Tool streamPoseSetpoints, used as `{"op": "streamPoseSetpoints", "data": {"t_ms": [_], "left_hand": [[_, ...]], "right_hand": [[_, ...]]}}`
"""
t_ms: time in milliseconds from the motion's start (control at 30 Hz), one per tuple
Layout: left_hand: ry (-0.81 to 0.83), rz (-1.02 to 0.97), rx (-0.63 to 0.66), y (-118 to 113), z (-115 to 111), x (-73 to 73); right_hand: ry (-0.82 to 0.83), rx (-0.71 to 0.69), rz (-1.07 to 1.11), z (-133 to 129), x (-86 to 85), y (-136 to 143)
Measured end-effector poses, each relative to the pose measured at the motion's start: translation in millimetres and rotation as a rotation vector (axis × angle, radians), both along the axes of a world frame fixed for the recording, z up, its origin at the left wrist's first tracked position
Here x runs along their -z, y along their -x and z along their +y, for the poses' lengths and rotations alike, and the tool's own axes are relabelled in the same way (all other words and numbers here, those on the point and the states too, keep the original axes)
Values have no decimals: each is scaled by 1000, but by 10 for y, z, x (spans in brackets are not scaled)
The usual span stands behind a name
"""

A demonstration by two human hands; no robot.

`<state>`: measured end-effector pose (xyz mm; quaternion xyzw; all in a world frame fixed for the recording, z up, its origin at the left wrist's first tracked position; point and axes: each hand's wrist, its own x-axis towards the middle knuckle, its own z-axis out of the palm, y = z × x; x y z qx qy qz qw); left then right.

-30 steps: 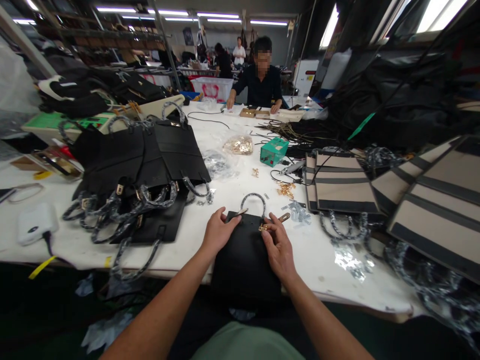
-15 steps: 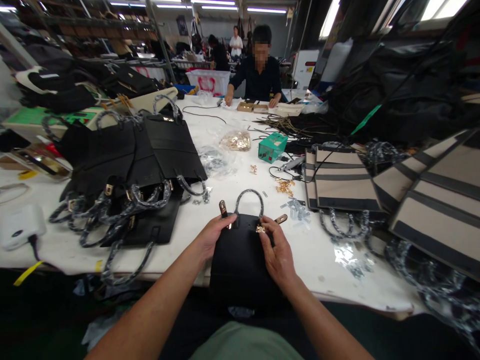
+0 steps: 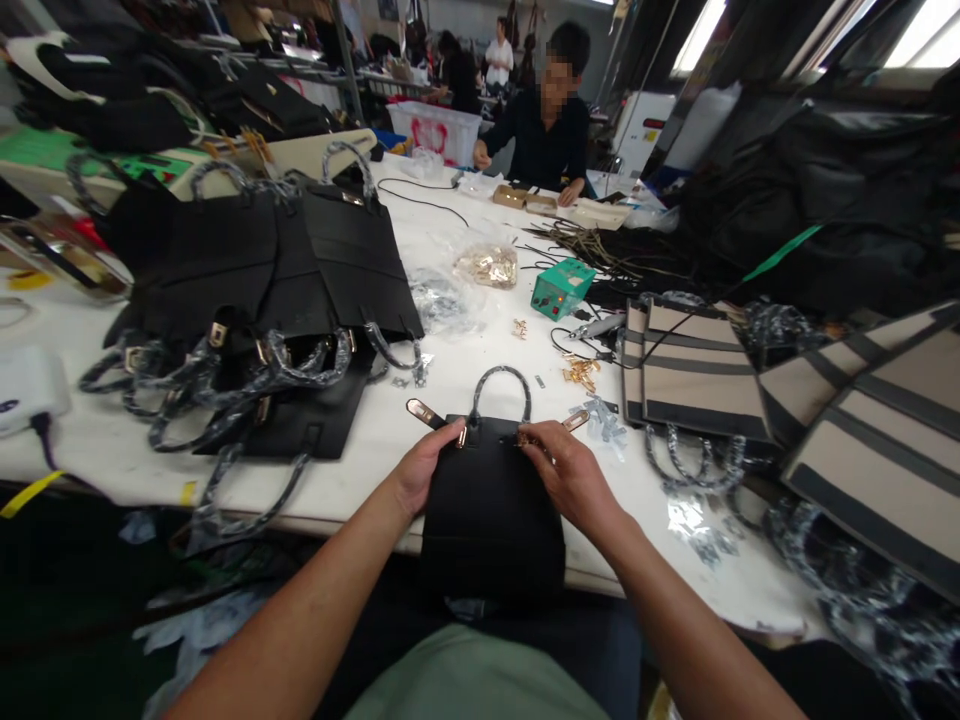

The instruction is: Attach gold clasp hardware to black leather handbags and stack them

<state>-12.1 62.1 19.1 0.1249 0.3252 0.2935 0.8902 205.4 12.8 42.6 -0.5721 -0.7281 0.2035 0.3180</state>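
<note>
A black handbag (image 3: 491, 510) leans at the table's front edge before me, its plastic-wrapped handle (image 3: 502, 375) standing up. My left hand (image 3: 424, 465) grips the bag's upper left edge, thumb beside a gold clasp plate. From there a black strap with a gold tip (image 3: 422, 410) sticks out to the left. At the upper right corner my right hand (image 3: 562, 460) pinches small gold hardware (image 3: 525, 438) against the bag, mostly hidden by the fingers. A second gold-tipped strap (image 3: 576, 420) shows beyond that hand.
Black bags (image 3: 262, 250) with wrapped handles pile up at left. Striped beige panels (image 3: 701, 365) lie at right. Between are a green box (image 3: 562, 287), gold pieces (image 3: 581, 372), metal plates (image 3: 604, 425) and a bag of fittings (image 3: 487, 265). A co-worker (image 3: 544, 130) sits opposite.
My right fingers have closed in over the gold hardware, which showed more before. The left strap has swung outward and lies flatter. The camera view has shifted and tilted.
</note>
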Motion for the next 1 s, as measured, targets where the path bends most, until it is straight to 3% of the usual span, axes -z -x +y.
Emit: {"op": "streamPoseSetpoints", "data": {"t_ms": [267, 500, 767, 1000], "left_hand": [[12, -4, 20, -1, -12, -59], [11, -18, 51, 32, 14, 22], [46, -165, 86, 59, 47, 107], [38, -146, 44, 58, 40, 85]], "right_hand": [[49, -97, -257, 104, -229, 27], [57, -143, -456, 181, -272, 94], [125, -182, -703, 250, -384, 191], [74, -217, -561, 283, -253, 138]]}}
